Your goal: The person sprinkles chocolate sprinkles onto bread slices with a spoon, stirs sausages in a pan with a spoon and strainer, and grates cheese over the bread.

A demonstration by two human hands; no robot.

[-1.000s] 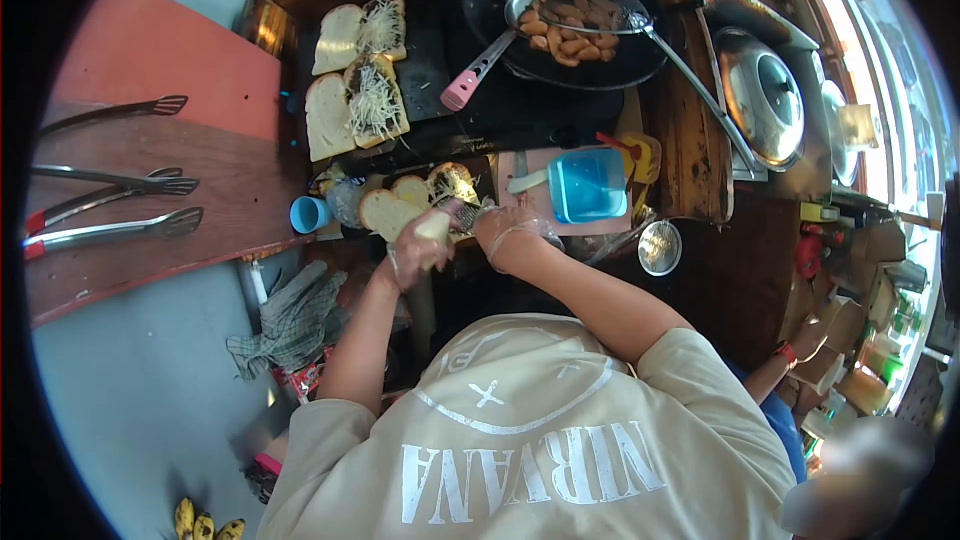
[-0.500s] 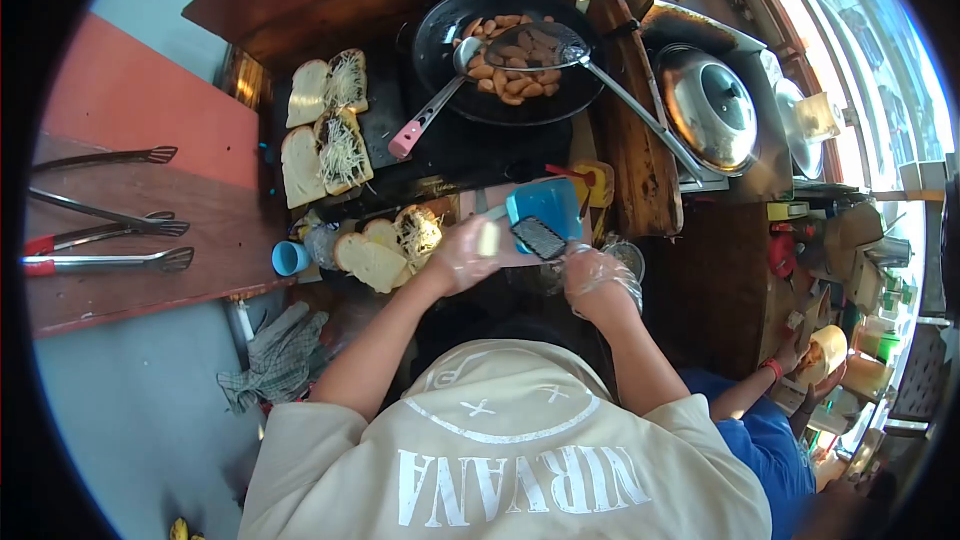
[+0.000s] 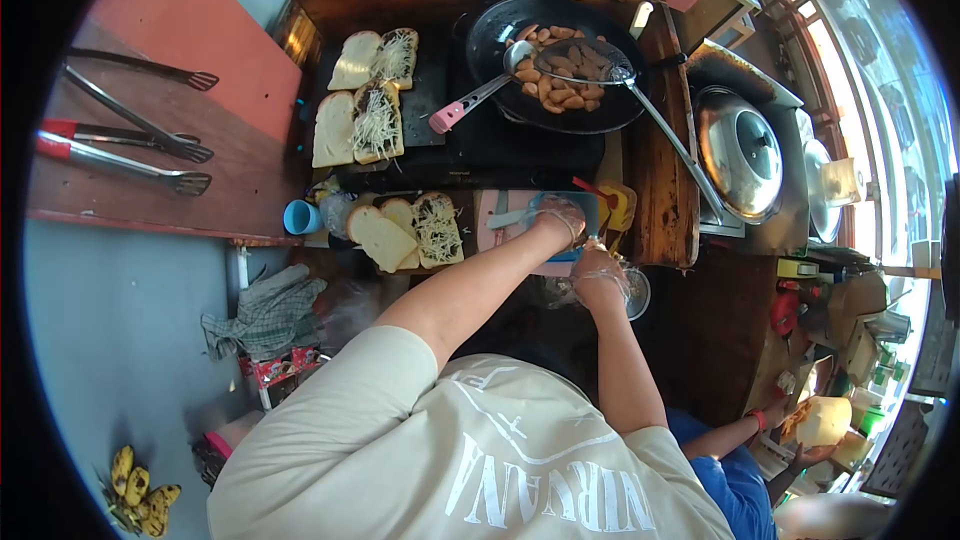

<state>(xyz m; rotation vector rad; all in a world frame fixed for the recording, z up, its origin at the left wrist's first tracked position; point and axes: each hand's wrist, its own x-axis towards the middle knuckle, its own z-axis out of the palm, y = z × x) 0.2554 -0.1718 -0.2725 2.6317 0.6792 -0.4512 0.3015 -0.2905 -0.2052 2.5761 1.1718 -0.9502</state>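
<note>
Blue container (image 3: 592,208) under left hand (image 3: 558,224); shirt (image 3: 520,460) reads NIRVANA.

Left hand (image 3: 560,223) at the blue plastic tub (image 3: 589,207), right hand (image 3: 598,270) just beside it; cheese-topped bread slices (image 3: 415,230) lie left of the hands, black pan of sausages (image 3: 560,65) beyond, domed steel lid (image 3: 740,155) right.

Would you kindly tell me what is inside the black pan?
Browned sausages fill the pan, with a pink-handled ladle resting its bowl among them and a wire skimmer lying over them. The skimmer's mesh partly veils some sausages, and the pan's bottom beneath them is hidden.
</note>
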